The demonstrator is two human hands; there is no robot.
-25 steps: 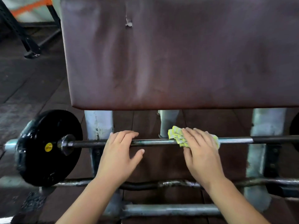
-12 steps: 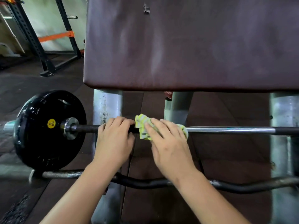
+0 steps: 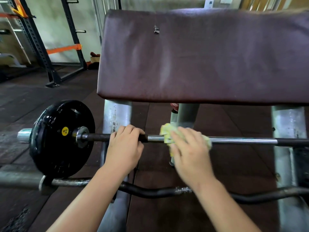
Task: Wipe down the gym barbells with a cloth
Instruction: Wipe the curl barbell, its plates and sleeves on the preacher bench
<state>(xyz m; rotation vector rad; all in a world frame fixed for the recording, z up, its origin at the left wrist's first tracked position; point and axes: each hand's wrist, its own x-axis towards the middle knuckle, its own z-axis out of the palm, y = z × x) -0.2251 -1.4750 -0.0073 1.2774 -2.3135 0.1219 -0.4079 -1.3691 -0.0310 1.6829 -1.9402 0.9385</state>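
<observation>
Right hand (image 3: 190,153) presses a crumpled yellow-green cloth (image 3: 167,133) around the straight steel barbell shaft (image 3: 242,140), fingers curled over it, while the left hand (image 3: 124,148) clasps the dark knurled section beside the black round weight plate (image 3: 61,138). Wiping looks to be mid-stroke; the shaft toward the right probably comes next. No containers appear on the padded maroon bench (image 3: 200,56).

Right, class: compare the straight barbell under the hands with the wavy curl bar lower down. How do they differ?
The straight dark-and-chrome barbell runs level; the wavy dark curl bar bends up and down. The barbell carries a black weight plate; no plate shows on the curl bar. Both hands, the left hand and the right hand with a yellow cloth, are on the barbell; none touches the curl bar. Both lie crosswise.
</observation>
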